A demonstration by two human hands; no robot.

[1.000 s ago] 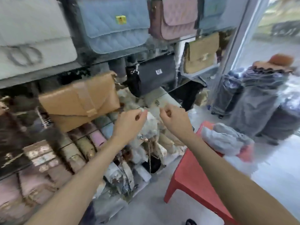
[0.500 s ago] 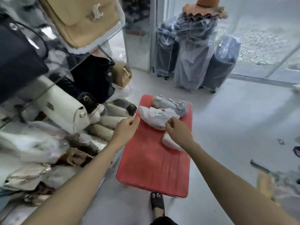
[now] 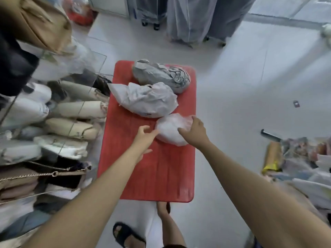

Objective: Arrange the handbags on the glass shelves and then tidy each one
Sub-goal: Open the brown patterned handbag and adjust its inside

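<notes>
Our right hand (image 3: 194, 130) lies on the nearest white bundle (image 3: 170, 129), fingers curled over its right side in a grip. Our left hand (image 3: 145, 137) reaches the bundle's left edge with loosely spread fingers; we cannot tell whether they touch it. The bundle sits on a red stool (image 3: 154, 172), just in front of a larger white paper wad (image 3: 145, 100) and, farther back, a grey paper wad (image 3: 161, 75). To the left, cream handbags (image 3: 78, 109) lie stacked under a glass shelf (image 3: 84, 68), with a tan handbag (image 3: 41, 24) above. Wrapped suitcases (image 3: 188, 17) stand on the floor beyond the stool.
</notes>
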